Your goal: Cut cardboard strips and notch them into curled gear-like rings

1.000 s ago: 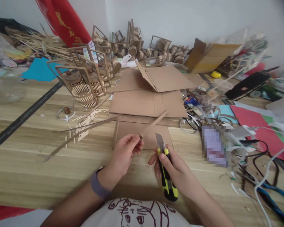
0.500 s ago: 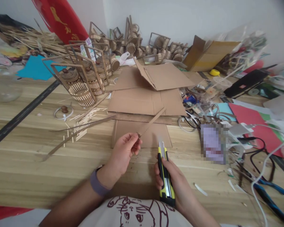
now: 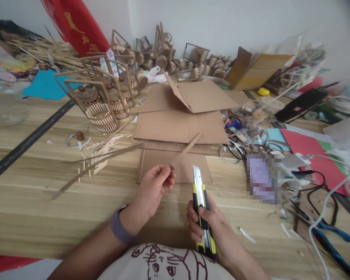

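Observation:
Between the thumb and fingers of my left hand [image 3: 156,184] is the near end of a thin brown wooden strip [image 3: 188,147]. A small dark knobby bit shows at the fingertips; I cannot make out what it is. The strip slants up and right over the cardboard [image 3: 181,126]. My right hand [image 3: 210,221] is wrapped round a yellow and black utility knife [image 3: 202,217], its blade out and pointing away from me. The blade is apart from the strip. Small dark crumbs lie on the table below my left fingers.
Miniature bamboo baskets [image 3: 105,112] with tall handles stand at the left. Short pale sticks [image 3: 105,153] and a long brown strip [image 3: 87,171] lie nearer. Pliers [image 3: 335,249], a white cable [image 3: 323,210] and red paper [image 3: 309,151] crowd the right. An open carton [image 3: 256,70] sits behind.
The knife in my right hand has drawn slightly down, its blade tilting more to the left and showing more clearly. My left hand and the strip have hardly moved.

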A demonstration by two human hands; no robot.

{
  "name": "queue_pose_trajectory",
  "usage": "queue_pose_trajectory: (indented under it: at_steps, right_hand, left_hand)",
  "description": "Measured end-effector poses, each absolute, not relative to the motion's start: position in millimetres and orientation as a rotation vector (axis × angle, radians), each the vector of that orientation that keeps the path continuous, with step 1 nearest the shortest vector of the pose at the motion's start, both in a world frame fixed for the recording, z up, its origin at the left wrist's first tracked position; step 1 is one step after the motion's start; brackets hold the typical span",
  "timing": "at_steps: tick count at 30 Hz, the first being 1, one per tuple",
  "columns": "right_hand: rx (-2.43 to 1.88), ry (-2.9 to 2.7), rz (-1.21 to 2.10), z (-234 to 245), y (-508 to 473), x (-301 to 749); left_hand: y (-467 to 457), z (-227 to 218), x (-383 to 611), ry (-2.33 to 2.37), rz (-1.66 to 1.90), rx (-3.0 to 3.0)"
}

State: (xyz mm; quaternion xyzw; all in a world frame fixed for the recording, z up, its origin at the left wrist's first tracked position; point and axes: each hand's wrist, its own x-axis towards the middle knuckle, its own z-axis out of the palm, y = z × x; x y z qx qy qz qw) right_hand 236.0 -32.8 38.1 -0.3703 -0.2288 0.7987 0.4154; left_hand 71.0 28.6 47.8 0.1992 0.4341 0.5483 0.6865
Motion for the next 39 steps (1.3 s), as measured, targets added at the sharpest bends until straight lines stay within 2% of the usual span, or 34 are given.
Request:
queue_pose_trajectory:
  at_steps: [18,22,26,29,39]
  right_hand:
    - [-0.915,-0.542,2.037,36,-27,239]
    - [-1.206,-0.977,1.767,50,-10,248]
    - [-1.373,-1.644,1.212,59,-3,256]
    - [-1.483,-1.911,0.917,61,-8,255]
    - [-1.455,-2.1,0.74,63,-7,245]
  left_hand:
    - [27,49,72,0.946,1.233,0.446]
    - [27,50,72,0.943,1.203,0.455]
    - [26,50,73,0.981,1.21,0.539]
    - [23,51,72,1.043,1.228,0.709]
    - [12,53,73,1.203,1.144,1.118]
